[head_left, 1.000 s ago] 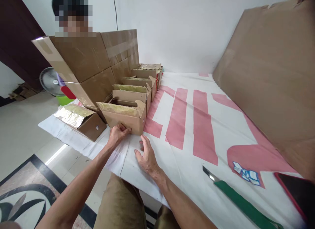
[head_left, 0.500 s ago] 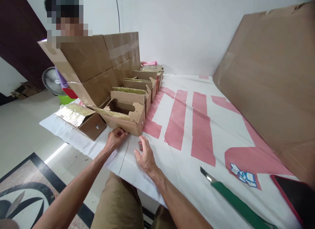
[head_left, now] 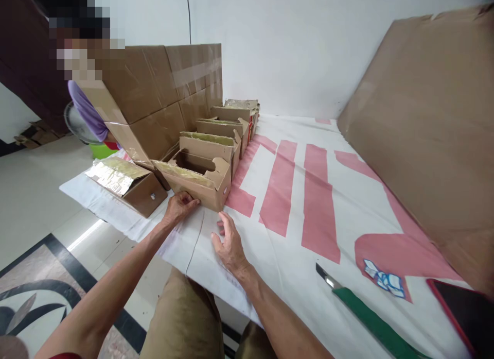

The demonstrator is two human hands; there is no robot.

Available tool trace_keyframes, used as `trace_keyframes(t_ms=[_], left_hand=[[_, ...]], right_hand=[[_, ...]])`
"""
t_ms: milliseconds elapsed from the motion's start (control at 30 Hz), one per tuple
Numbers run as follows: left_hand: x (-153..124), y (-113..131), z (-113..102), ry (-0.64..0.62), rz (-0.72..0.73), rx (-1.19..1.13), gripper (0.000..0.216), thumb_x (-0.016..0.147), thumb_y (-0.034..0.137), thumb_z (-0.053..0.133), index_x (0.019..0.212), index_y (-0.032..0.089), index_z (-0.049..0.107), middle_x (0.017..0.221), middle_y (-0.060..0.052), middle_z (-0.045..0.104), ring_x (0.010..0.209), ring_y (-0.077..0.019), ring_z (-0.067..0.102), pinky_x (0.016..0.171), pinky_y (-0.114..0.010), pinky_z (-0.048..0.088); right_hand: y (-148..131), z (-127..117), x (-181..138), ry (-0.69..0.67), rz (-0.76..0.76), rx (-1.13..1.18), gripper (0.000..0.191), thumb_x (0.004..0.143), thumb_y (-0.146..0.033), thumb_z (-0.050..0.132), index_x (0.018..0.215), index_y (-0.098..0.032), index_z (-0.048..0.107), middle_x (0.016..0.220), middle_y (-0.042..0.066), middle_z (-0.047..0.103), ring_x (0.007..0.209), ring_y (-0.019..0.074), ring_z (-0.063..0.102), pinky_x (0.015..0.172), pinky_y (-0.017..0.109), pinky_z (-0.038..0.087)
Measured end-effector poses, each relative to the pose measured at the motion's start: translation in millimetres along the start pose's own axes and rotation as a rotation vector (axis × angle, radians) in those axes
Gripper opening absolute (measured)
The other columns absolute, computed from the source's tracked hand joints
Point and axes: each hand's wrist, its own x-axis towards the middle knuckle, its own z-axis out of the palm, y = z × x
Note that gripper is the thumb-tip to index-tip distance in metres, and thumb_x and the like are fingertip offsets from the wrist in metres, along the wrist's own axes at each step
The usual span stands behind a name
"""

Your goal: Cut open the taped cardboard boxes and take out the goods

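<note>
A small open-topped cardboard box (head_left: 193, 186) stands at the near end of a row of similar boxes, a cut-out handhold in its flap. My left hand (head_left: 180, 208) is at the lower edge of its front side, fingers curled together; what they pinch, if anything, is hidden. Just short of the box's right corner, my right hand (head_left: 229, 243) rests over the cloth, its thumb and fingers apart and holding nothing. A thin string (head_left: 195, 243) lies on the cloth between both hands. Left of my left hand sits another cardboard box (head_left: 135, 191) with a silvery, folded top.
A tall cardboard panel (head_left: 154, 86) stands behind the row, with a person (head_left: 87, 109) in purple beyond it. On the pink-and-white cloth (head_left: 289, 256) lie a green utility knife (head_left: 370, 318), blade exposed, blue-white scraps (head_left: 384, 279) and a red-edged phone (head_left: 459, 318). A large cardboard sheet (head_left: 428, 117) leans right.
The person behind the panel has leaned to the left, and more of the purple clothing shows. My view has shifted slightly; both my hands stay at nearly the same places by the box.
</note>
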Motion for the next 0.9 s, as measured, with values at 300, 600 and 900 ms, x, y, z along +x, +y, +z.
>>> trace_keyframes(t_ms=[300, 600, 900], left_hand=[[27.7, 11.9, 23.4, -0.008, -0.02, 0.025, 0.036, 0.07, 0.054, 0.071, 0.062, 0.022, 0.059, 0.059, 0.001, 0.059, 0.059, -0.0153, 0.049, 0.059, -0.028, 0.036], [63.4, 28.2, 44.0, -0.021, -0.024, 0.057, 0.029, 0.075, 0.044, 0.07, 0.062, 0.022, 0.056, 0.058, 0.0, 0.058, 0.06, -0.018, 0.054, 0.059, -0.03, 0.04], [-33.4, 52.1, -23.1, -0.11, 0.275, 0.054, 0.012, 0.074, 0.029, 0.076, 0.085, 0.023, 0.073, 0.101, -0.007, 0.076, 0.104, -0.0245, 0.069, 0.102, -0.038, 0.053]], right_hand=[[-1.9, -1.6, -0.4, 0.0, 0.006, 0.006, 0.067, 0.082, -0.012, 0.056, 0.148, -0.023, 0.048, 0.148, 0.015, 0.059, 0.125, 0.0256, 0.065, 0.098, 0.044, 0.062], [-2.9, -2.4, 0.1, -0.005, 0.085, 0.017, 0.063, 0.083, -0.017, 0.057, 0.145, -0.023, 0.052, 0.147, 0.015, 0.06, 0.113, 0.0244, 0.069, 0.097, 0.044, 0.062], [-0.4, -17.2, 17.0, -0.111, 0.158, 0.079, 0.043, 0.085, -0.037, 0.061, 0.123, -0.019, 0.068, 0.128, 0.015, 0.073, 0.11, 0.0266, 0.072, 0.095, 0.045, 0.061]])
